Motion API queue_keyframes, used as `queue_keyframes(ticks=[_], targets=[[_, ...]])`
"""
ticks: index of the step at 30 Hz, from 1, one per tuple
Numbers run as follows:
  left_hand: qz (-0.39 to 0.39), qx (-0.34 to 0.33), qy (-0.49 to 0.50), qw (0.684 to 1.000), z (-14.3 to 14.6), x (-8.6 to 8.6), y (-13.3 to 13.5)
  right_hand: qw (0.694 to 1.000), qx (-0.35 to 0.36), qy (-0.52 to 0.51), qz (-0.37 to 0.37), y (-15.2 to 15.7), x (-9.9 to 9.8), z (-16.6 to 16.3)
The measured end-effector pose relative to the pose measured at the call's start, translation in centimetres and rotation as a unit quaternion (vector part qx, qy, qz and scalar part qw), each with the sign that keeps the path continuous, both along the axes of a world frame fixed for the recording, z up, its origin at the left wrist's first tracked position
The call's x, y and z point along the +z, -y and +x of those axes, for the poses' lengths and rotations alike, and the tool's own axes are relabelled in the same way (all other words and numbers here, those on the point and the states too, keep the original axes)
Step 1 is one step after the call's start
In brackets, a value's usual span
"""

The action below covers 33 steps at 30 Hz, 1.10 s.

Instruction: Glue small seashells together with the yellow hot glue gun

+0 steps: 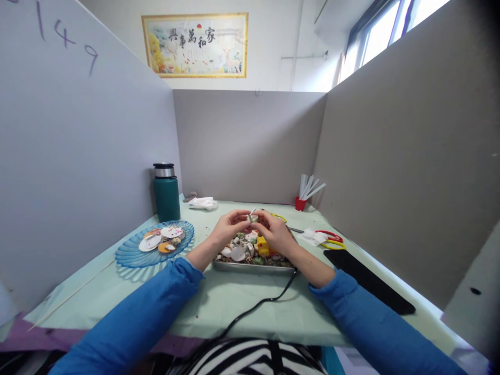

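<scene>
My left hand (233,225) and my right hand (273,230) meet over a metal tray (253,267). Between their fingertips is a small pale greenish shell (252,219), pinched from both sides; its exact shape is partly covered by the fingers. Below, the tray is filled with shells and small stones, among them a round white shell (238,253). A yellow object (263,246), perhaps a glue gun, lies among them beside my right hand, its far part hidden.
On the left stand a blue scalloped plate (127,253) bearing shells and a green bottle (166,198). Scissors (331,240), a black mat (363,278) and a red cup (300,203) of white sticks lie right. A black cord (253,308) crosses the front; partitions enclose the table.
</scene>
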State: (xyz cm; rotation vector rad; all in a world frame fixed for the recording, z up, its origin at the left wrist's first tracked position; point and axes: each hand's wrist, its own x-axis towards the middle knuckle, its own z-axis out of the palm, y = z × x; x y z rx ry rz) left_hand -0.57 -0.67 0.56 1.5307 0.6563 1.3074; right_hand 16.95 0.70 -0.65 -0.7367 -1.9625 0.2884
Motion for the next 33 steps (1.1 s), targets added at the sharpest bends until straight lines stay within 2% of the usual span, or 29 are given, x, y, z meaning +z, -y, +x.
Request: queue_keyframes(ticks=[4, 13, 22, 26, 30, 33], targets=[[0.009, -0.006, -0.002, 1.000, -0.06, -0.06, -0.09, 0.999, 0.018, -0.007, -0.027, 0.08, 0.12, -0.05], [0.003, 0.030, -0.001, 1.000, -0.04, -0.24, -0.38, 0.998, 0.053, -0.013, -0.042, 0.00, 0.05, -0.10], [-0.010, 0.030, -0.017, 0.999, -0.13, -0.18, -0.20, 0.998, 0.025, -0.010, -0.052, 0.16, 0.28, -0.13], [-0.009, 0.038, -0.033, 0.999, -0.03, -0.03, 0.06, 0.998, 0.034, -0.013, -0.053, 0.17, 0.33, -0.15], [-0.002, 0.043, -0.046, 0.998, 0.09, -0.20, -0.20, 0.999, 0.026, -0.003, -0.035, 0.14, 0.36, -0.20], [0.009, 0.070, -0.065, 0.995, 0.09, -0.48, -0.58, 1.000, 0.002, 0.002, -0.014, 0.05, 0.26, -0.23]])
